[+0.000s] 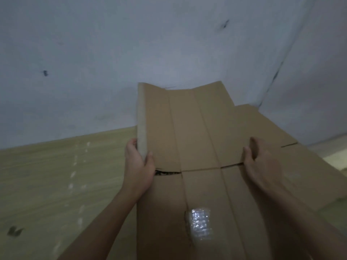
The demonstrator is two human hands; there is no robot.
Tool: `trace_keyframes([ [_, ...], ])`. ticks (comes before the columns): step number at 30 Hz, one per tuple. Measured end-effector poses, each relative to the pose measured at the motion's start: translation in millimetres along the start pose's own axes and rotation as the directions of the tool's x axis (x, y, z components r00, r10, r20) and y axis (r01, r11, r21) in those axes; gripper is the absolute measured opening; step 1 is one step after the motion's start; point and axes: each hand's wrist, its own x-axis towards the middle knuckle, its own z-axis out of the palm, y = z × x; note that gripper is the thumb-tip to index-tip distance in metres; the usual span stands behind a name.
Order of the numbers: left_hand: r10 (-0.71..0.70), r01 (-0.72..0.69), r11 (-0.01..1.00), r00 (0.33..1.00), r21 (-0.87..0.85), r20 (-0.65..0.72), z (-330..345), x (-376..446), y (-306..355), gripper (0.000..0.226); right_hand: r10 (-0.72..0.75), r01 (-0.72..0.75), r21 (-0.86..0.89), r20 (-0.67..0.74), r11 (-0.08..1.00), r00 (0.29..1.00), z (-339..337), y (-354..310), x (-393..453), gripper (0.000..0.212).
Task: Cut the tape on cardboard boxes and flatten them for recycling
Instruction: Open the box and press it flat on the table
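A flattened brown cardboard box [189, 128] stretches away from me toward the wall, with lengthwise creases and a slit across it at hand level. My left hand [139, 166] grips its left edge, thumb on top and fingers underneath. My right hand [261, 162] holds the right edge, fingers curled over the cardboard. A crinkled patch of clear tape [200, 224] shines on the near panel beside a tear. A second flat cardboard sheet [304, 166] lies under it to the right.
A pale wooden floor [56, 184] with white scuff marks spreads to the left. Grey walls [112, 53] meet in a corner behind the cardboard at the upper right. A small dark scrap [14, 231] lies at the lower left.
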Motion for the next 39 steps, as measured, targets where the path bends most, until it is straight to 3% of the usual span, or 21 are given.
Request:
trace_keyframes([
  [5,-0.028,0.03,0.998,0.999,-0.057,0.034,123.5,-14.9,63.6,0.049,-0.004,0.006,-0.121,0.015,0.993,1.0,-43.0,104.4,78.3,0.045],
  [9,-0.117,0.131,0.982,0.988,-0.134,0.103,213.3,-18.8,90.1,0.05,0.031,-0.002,-0.217,0.13,0.976,0.991,-65.3,172.1,137.7,0.045],
  [13,-0.255,0.294,0.927,0.949,-0.231,0.183,284.6,-18.3,91.7,0.051,0.032,0.056,-0.296,0.286,0.953,0.958,-53.5,222.1,191.1,0.052],
  [16,-0.337,0.363,0.908,0.929,-0.208,0.152,318.5,-14.6,72.6,0.055,-0.007,0.11,-0.28,0.344,0.954,0.939,-29.8,244.9,212.3,0.051],
  [22,-0.396,0.392,0.918,0.906,0.06,0.147,335.0,-18.5,44.5,0.063,-0.003,0.157,-0.436,0.334,0.886,0.942,12.8,265.8,197.1,0.026],
  [24,-0.401,0.375,0.911,0.903,0.175,0.152,337.1,-24.2,41.1,0.077,-0.077,0.264,-0.361,0.458,0.894,0.885,25.9,266.6,187.2,0.047],
  [27,-0.4,0.357,0.882,0.912,0.308,0.088,345.0,-34.2,50.1,0.063,-0.158,0.347,-0.235,0.576,0.908,0.802,45.4,265.2,176.2,0.081],
  [31,-0.346,0.327,0.895,0.938,0.304,0.008,363.6,-27.7,56.0,0.056,-0.183,0.363,-0.241,0.547,0.9,0.817,58.5,277.6,193.1,0.089],
  [35,-0.363,0.316,0.871,0.93,0.375,0.06,381.2,-2.8,59.3,0.059,-0.141,0.365,-0.301,0.569,0.881,0.81,65.4,283.5,222.7,0.062],
  [39,-0.43,0.289,0.793,0.889,0.536,0.157,386.9,7.1,60.7,0.065,-0.13,0.353,-0.306,0.564,0.884,0.815,67.7,283.7,231.3,0.056],
])
